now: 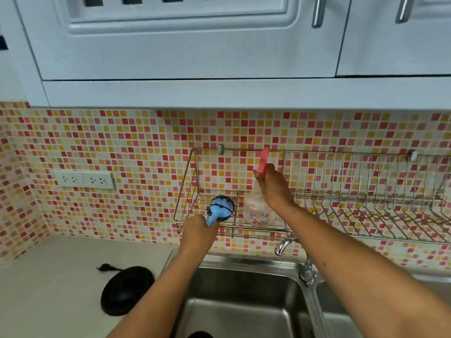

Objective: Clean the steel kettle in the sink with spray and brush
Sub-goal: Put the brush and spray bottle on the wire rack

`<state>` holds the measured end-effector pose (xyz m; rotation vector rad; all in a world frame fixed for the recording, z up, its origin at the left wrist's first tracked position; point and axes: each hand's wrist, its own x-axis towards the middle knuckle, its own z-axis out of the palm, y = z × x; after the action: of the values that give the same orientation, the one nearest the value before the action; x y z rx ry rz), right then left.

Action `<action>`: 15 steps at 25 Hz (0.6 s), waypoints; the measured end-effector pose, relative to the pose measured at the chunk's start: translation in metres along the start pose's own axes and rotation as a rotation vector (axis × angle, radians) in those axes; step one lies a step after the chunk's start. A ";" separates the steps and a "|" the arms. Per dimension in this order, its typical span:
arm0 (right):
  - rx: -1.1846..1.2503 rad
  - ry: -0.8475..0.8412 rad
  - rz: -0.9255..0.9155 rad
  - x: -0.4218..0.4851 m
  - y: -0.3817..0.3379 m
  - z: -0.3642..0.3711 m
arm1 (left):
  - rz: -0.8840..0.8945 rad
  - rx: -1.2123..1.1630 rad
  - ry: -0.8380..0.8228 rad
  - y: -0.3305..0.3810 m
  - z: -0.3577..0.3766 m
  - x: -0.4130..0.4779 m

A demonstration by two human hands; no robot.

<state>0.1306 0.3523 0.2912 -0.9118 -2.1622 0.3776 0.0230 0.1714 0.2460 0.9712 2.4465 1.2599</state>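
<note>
Head view shows the left hand (199, 228) reaching up to the silver wire rack (185, 184) on the wall of little red and yellow tiles. Its fingers are curled tight round the end of the blue-handled brush with a dark, scrubby round head (220, 208). The brush head lies on the rack's shelf, near its left end, and the handle sticks out over the front edge into the fingers.

The right hand (274, 189) holds the clear plastic spray bottle with a pink top (256, 208) by its neck. The fingers are wrapped round it just under the pink part. The bottle is upright just right of the brush, not touching it. I cannot tell if its bottom sits on the shelf.

Below both arms is the shiny steel sink (244, 289). A black round base (127, 290) sits on the pale worktop (48, 276), close to the sink's left edge.
</note>
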 end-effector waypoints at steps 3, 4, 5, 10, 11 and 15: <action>0.005 0.000 0.025 0.000 0.005 0.008 | -0.081 -0.032 -0.114 0.003 0.001 0.003; 0.012 0.005 0.026 -0.001 0.007 0.010 | -0.100 -0.042 -0.139 0.005 -0.001 0.003; 0.021 0.000 0.030 -0.001 0.009 0.011 | -0.112 -0.043 -0.159 0.006 -0.002 0.002; 0.149 -0.025 0.103 -0.012 0.018 0.012 | -0.160 -0.046 -0.261 0.008 -0.009 -0.008; 0.197 0.024 0.127 -0.020 0.015 0.011 | -0.163 -0.072 -0.270 0.006 -0.012 -0.009; 0.485 0.283 0.043 -0.086 -0.014 0.004 | -0.129 -0.232 -0.177 -0.025 -0.032 -0.016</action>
<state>0.1616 0.2818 0.2506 -0.6871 -1.6885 0.7121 0.0091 0.1305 0.2440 0.8116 2.1364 1.3178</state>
